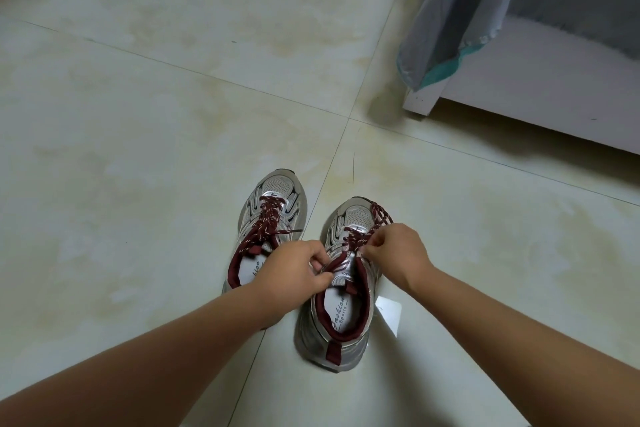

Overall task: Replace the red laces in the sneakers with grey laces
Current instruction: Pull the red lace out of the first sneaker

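I look down at two silver sneakers standing side by side on a pale tiled floor (173, 114), toes pointing away from me. The right sneaker (341, 291) is my landmark. It sits nearest me, its heel close to my body, with a dark red collar and a dark red lace (360, 236) speckled with white threaded up its front. My left hand (298, 274) is curled at the top of this shoe's tongue, fingers and thumb pinching the lace on the shoe's left side. My right hand (398, 253) is also curled, pinching the same lace on the shoe's right side, with a loop of lace showing just beyond my knuckles towards the toe. Both forearms reach in from the bottom corners.

The left sneaker (266, 229) stands just to the left of the landmark shoe and slightly farther from me, nearly touching it; my left hand covers part of its opening. Its red lace (268, 218) is still threaded. A small white tag (389, 317) lies on the floor against the right side of the landmark shoe.

Left of the shoes and beyond their toes the floor stretches wide, crossed by thin tile seams that meet just beyond the toes. Far beyond and to the right of the landmark shoe stands a white furniture base (519, 94), its corner edge nearest the shoes, with grey-green cloth (460, 17) hanging over it.
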Action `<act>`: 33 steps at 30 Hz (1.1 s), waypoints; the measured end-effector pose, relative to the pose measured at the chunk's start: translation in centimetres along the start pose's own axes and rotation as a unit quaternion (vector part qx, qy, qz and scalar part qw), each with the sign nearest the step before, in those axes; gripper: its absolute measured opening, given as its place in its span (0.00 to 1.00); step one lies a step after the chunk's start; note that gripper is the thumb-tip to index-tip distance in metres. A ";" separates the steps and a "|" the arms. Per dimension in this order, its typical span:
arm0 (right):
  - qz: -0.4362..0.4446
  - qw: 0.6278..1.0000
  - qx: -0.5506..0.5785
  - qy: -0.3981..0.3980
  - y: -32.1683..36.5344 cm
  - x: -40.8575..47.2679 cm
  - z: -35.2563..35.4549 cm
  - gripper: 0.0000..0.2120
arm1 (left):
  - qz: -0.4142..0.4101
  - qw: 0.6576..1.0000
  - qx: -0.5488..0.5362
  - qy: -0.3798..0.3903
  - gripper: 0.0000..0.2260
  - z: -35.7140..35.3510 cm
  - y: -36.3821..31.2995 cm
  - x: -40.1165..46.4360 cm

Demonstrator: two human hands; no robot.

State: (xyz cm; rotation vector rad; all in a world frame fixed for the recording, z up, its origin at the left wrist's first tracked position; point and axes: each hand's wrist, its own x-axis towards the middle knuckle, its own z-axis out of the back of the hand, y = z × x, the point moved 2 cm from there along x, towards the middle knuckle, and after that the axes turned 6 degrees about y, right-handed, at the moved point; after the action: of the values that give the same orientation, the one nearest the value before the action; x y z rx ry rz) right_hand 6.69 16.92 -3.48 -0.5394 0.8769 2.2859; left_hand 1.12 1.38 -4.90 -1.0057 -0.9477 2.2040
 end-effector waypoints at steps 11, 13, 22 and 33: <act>0.121 0.960 -0.250 -0.042 2.5 0.9 1.7 0.04 | -0.004 0.995 0.096 0.001 0.09 -0.3 -0.4 -0.2; 0.126 0.951 -0.281 -0.043 2.4 0.8 1.3 0.11 | -0.001 0.993 0.117 -0.003 0.05 -0.3 -0.4 -0.2; 0.013 0.985 -0.136 0.101 1.0 0.3 -0.5 0.13 | 0.071 0.963 0.259 0.004 0.13 -1.0 -2.1 1.1; 0.016 0.989 -0.108 0.098 0.7 0.6 0.2 0.19 | 0.059 0.971 0.228 0.029 0.08 -0.5 -1.6 1.0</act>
State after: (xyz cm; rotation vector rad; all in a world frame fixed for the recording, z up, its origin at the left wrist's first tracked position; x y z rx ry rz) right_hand 5.70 16.87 -3.37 -0.8627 0.7374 2.4020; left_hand 1.21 3.26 -4.38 -0.9145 -0.3309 2.3236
